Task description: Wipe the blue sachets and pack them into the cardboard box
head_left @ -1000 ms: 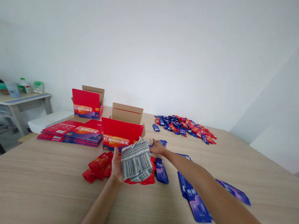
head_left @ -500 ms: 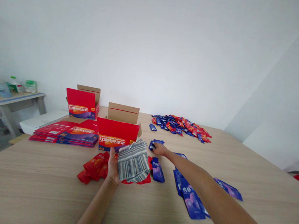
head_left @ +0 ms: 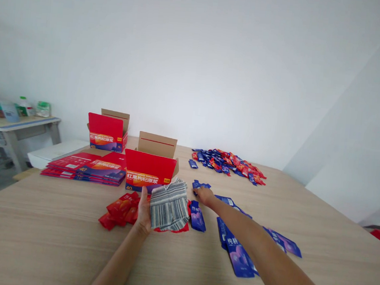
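My left hand (head_left: pixel 144 211) holds a fanned stack of silver striped sachets (head_left: pixel 169 205) just in front of an open red carton (head_left: pixel 148 172). Under and left of that hand lie red sachets (head_left: pixel 120 209) on the wooden table (head_left: pixel 51 237). My right hand (head_left: pixel 203 194) reaches forward with its fingers closed on a small blue sachet (head_left: pixel 200 186) lying to the right of the carton. More blue sachets (head_left: pixel 238 253) are spread under and beside my right forearm.
A second open red carton (head_left: pixel 108 132) stands behind a stack of flat red cartons (head_left: pixel 86 168) at the left. A heap of mixed red and blue sachets (head_left: pixel 229 160) lies at the far side. A side desk (head_left: pixel 15 123) with bottles stands at the far left.
My right hand has drawn back a little toward me with its fingers on the blue sachet. My left hand and its striped stack have stayed in place.
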Demonstrator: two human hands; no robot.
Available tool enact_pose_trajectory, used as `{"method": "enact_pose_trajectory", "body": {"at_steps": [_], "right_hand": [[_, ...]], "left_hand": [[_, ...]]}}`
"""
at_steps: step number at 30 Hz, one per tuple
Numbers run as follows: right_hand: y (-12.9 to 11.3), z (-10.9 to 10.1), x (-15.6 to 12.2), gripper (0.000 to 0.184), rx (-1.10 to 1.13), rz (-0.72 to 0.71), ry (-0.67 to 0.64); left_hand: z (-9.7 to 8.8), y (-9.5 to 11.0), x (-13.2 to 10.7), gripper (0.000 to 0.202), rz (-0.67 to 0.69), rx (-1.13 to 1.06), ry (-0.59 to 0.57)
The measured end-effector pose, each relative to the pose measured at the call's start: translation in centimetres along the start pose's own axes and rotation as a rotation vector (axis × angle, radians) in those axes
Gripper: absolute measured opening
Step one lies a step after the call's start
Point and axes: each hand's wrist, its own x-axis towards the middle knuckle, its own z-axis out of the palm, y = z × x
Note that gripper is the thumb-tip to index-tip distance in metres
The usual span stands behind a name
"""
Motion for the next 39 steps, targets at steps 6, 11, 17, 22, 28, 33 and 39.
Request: {"method": "enact_pose_trajectory", "body": {"at_steps": [6, 11, 17, 22, 28, 33, 39], "right_hand": [[0.1, 0.2, -2.1, 0.038, -0.086, 0.063, 0.006], [1.6, 0.0, -5.5, 0.038, -0.158, 0.048, 0.057], [2.6, 1.0, -11.8, 0.034, -0.229, -0.042, 0.134], [2.8, 2.3, -17.1, 0.038, -0.255, -0.075, 0.176], [2.7, 2.4, -23.1, 0.050, -0.273, -0.095, 0.250], [-0.8, 3.9, -28.9, 0.050, -0.249, -0.308, 0.585], [-5.3, 4.0, -29.7, 0.048, 0.441, -0.226, 0.722]], "left_hand": [[0.3, -0.1, 0.0, 0.089, -0.015, -0.012, -0.009], [0.0, -0.4, 0.1, 0.082, -0.022, 0.003, 0.005], [0.5, -2.2, 0.0, 0.077, -0.025, 0.011, 0.168], [1.3, -4.3, -0.2, 0.077, -0.113, 0.018, 0.200], [1.7, -4.6, -0.6, 0.088, -0.179, 0.031, 0.127], [1.5, -3.1, -1.0, 0.082, -0.012, 0.000, 0.207], [1.1, -1.6, -1.1, 0.088, 0.032, 0.043, 0.302]]}}
